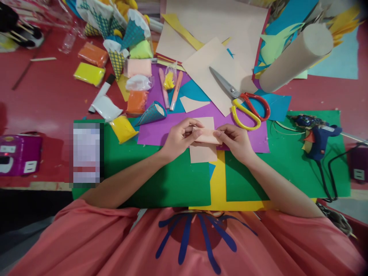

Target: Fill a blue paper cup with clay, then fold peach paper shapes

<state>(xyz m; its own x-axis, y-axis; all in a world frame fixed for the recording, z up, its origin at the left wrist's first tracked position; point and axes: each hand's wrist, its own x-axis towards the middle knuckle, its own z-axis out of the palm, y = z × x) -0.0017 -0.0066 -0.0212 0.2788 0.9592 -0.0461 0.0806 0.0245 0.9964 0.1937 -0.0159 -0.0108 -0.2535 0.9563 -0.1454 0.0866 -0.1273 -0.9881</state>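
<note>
Between my two hands is a small pale-peach piece of paper [207, 136], rolled or folded along its length. My left hand [184, 138] pinches its left end with thumb and fingers. At the other end, the thumb and fingers of my right hand [234, 141] close on it. Beneath it lies a flat peach paper strip [203, 154], on top of a purple sheet [155, 130]. Scissors with one red and one yellow handle [235, 94] lie partly spread just beyond my right hand. A blue paper cone [152, 114] rests left of my left hand.
Wrapped clay packs [137, 101], markers [176, 90] and patterned cones [116, 57] crowd the back left. A peach paper cylinder [296, 57] lies tilted at the back right. A blue glue gun [320, 142] with a cord sits right, on green sheets [172, 180]. A blurred rectangle [86, 153] is at left.
</note>
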